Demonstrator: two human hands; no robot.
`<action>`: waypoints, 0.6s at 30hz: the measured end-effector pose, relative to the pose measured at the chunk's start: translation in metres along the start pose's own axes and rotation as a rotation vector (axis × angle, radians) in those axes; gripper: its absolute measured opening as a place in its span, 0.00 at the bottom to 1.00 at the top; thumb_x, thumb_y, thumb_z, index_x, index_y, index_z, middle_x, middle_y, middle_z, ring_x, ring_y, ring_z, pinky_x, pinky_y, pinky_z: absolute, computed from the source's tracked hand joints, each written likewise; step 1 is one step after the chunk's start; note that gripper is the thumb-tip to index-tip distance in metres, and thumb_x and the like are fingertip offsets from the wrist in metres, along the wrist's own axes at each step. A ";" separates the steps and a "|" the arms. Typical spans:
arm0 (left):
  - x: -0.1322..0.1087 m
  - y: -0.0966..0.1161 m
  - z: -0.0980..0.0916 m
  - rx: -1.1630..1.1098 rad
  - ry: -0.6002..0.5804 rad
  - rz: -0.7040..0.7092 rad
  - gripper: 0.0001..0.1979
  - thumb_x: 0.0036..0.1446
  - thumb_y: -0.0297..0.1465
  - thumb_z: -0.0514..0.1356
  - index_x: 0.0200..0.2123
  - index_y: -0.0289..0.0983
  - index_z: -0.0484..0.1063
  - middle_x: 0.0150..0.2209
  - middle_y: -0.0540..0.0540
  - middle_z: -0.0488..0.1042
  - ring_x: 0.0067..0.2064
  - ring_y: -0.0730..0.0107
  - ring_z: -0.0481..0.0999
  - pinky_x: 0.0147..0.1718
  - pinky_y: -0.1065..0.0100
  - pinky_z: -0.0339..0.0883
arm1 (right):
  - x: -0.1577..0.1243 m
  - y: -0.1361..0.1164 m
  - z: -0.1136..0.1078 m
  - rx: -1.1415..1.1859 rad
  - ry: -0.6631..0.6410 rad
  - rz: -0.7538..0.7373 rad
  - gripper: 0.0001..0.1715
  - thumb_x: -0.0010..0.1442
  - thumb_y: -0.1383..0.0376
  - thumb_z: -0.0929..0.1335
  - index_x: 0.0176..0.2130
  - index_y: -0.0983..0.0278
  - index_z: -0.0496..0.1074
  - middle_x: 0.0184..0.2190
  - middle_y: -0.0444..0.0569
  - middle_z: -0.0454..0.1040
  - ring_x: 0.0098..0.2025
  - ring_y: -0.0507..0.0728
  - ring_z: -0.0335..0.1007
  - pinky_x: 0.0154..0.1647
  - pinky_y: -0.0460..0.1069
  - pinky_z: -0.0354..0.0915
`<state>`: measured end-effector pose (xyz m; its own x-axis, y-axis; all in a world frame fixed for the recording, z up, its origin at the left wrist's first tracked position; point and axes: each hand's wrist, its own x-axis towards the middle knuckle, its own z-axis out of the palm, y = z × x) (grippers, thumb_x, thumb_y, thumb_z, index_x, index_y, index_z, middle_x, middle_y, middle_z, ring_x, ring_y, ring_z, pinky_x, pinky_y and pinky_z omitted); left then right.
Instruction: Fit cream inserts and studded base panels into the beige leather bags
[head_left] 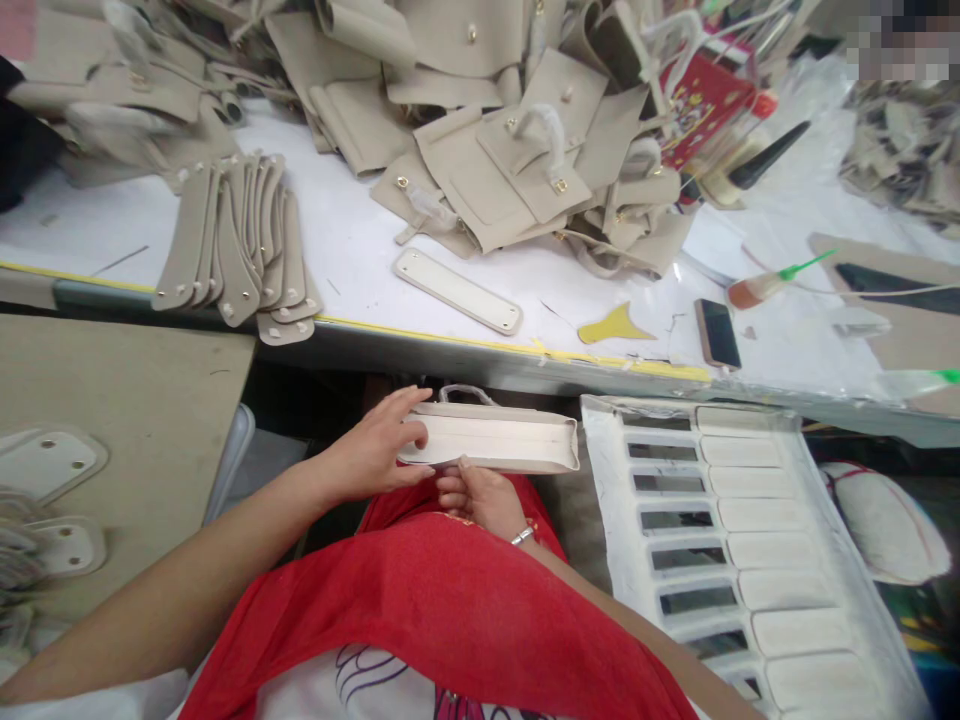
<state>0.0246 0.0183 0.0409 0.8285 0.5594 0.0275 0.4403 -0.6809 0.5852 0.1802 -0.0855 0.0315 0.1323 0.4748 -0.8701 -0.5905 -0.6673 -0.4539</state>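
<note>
Above my lap is a beige handbag (495,438), on its side with its long white, glue-pale face turned up and a plastic-wrapped handle on the far side. My left hand (386,440) grips the bag's left end, fingers at the far edge and other fingers at the near edge. With thumb and curled fingers, my right hand (484,495) pinches the near edge around its middle. On the table ahead lies a flat strip (457,290) with a white face, beige rim and metal studs at its ends.
Beige bag pieces (495,170) are heaped on the white table (352,270). A stack of studded beige strips (240,240) lies left. A phone (718,333), yellow scrap (615,325) and glue bottle (757,288) sit right. Beside my lap stands a slotted white rack (619,500) bearing white panels.
</note>
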 end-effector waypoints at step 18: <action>-0.009 -0.006 0.010 -0.103 0.020 0.013 0.05 0.48 0.26 0.56 0.22 0.34 0.66 0.57 0.39 0.58 0.57 0.56 0.56 0.55 0.57 0.54 | 0.009 0.017 0.028 -0.092 -0.090 0.042 0.16 0.60 0.60 0.63 0.26 0.67 0.70 0.18 0.45 0.72 0.16 0.48 0.67 0.20 0.43 0.64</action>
<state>0.0177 0.0129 0.0290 0.8265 0.5607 0.0512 0.3906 -0.6365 0.6651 0.1490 -0.0766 0.0216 0.0343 0.4924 -0.8697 -0.5180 -0.7355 -0.4368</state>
